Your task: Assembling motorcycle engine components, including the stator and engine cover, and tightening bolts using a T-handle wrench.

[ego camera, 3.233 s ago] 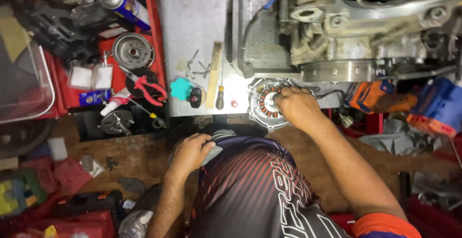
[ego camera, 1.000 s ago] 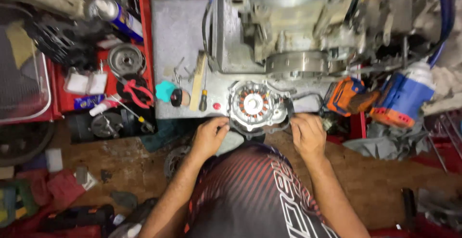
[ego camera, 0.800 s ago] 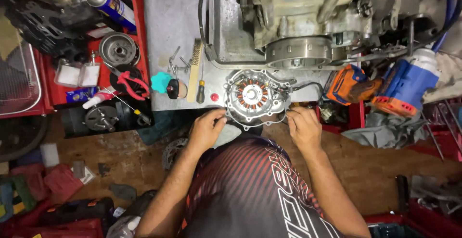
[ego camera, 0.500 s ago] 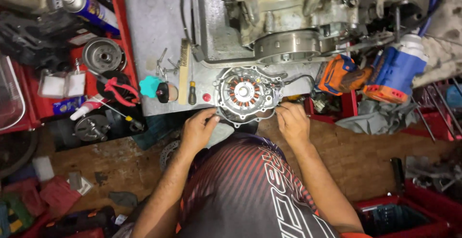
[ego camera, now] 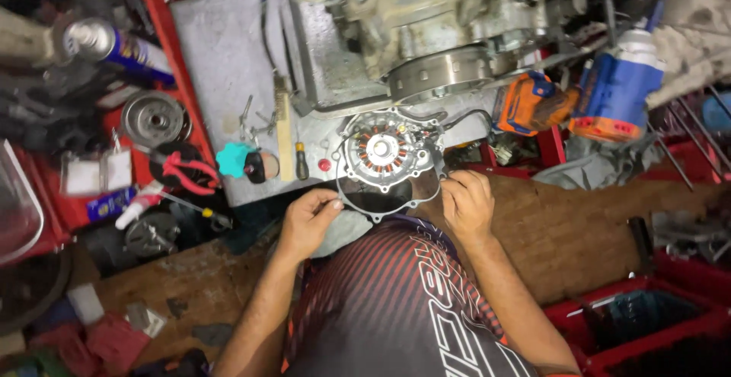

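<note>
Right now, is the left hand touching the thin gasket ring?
Touching. The head view shows the left hand pinching the edge of the gasket ring between its fingertips, just below the round cover with copper coils.

1. My right hand (ego camera: 466, 206) came off the stator cover (ego camera: 384, 156); it was on the coils, now it's pinching the thin gasket (ego camera: 388, 194) at the cover's right edge.
2. My left hand (ego camera: 308, 221) left my lap and grips the gasket's left side.

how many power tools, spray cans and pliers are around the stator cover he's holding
power tools: 2, orange and blue
spray cans: 1
pliers: 1, red-handled
total: 4
Both hands, left and right, hold the gasket by the stator cover.
</note>
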